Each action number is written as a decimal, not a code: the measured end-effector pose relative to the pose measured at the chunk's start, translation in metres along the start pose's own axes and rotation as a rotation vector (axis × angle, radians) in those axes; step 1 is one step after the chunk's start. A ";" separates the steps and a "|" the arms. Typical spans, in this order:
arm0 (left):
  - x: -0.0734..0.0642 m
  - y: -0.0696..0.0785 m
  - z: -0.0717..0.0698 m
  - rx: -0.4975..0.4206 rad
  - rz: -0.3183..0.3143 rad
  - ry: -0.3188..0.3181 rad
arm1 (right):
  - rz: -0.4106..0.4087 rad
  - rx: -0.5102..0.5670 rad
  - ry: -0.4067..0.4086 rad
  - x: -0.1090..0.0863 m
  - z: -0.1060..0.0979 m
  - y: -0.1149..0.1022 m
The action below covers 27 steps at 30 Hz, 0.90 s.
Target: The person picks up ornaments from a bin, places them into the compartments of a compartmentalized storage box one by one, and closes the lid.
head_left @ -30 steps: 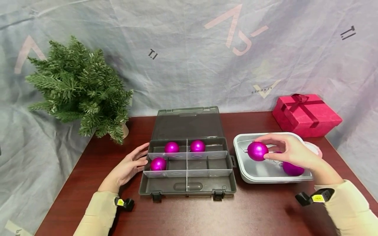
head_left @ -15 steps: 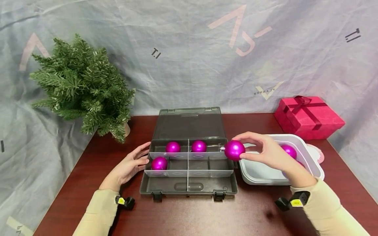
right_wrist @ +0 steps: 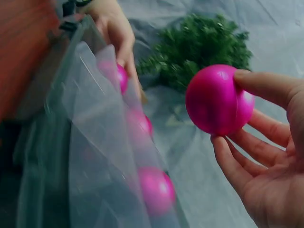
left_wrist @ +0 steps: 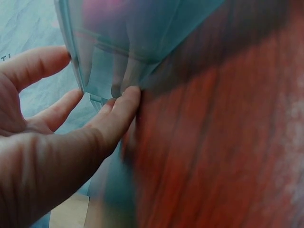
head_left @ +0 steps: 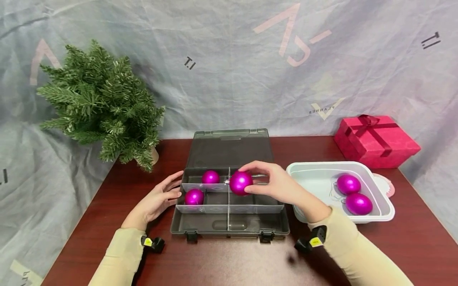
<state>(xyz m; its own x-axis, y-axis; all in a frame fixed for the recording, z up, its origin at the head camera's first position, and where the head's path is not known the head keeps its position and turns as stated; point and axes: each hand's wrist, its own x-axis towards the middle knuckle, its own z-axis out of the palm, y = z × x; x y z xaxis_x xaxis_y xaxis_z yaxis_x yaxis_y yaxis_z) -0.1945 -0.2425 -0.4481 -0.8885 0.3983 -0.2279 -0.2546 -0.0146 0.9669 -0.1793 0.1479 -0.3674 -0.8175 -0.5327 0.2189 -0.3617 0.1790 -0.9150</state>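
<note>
Mate: Start at the L. What's that hand up to?

Me: My left hand rests against the L side of the dark divided box, fingers loosely extended, tips touching, nothing gripped. Steadying it, I'd guess.

Mate: And inside?

Me: Middle-row bauble far L, then the back-left bauble. A third bauble shows only in the R wrist view (the one I'm holding blocks it from above, annoyingly).

Mate: Which step's this, then?

Me: Placing, I'd say. My right hand pinches the held bauble up over the box's R half, thumb one side, fingertips the other, spread just to the ball's width. Not set down yet. Exact cmpt under it? Can't tell. Next move calls for, imo, lining up w/ a free slot, lowering past the dividers, then easing fingers apart w/o knocking its neighbours.

Mate: How's it look?

Me: Glossy magenta, round, bright highlight near the top, faint line down one side in the R wrist view. Silvery cap pokes out L in the head view.

Mate: Far R?

Me: White tray w/ two more, rear bauble and front bauble, side by side. So prob. not finished.
</note>
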 end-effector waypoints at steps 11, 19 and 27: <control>0.001 -0.001 -0.001 -0.008 -0.001 0.000 | 0.026 -0.100 -0.069 0.031 0.040 0.017; 0.002 0.000 -0.002 0.002 0.002 -0.003 | 0.012 -0.188 -0.123 0.039 0.048 0.025; 0.000 -0.001 -0.001 -0.006 0.001 0.002 | 0.037 -0.235 -0.103 0.040 0.057 0.028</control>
<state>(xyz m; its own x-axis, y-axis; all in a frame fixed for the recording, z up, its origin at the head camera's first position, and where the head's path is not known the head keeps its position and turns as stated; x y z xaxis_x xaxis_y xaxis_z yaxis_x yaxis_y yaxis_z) -0.1949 -0.2430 -0.4493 -0.8896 0.3961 -0.2274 -0.2563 -0.0209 0.9664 -0.1965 0.0838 -0.4032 -0.7864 -0.6017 0.1395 -0.4362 0.3811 -0.8152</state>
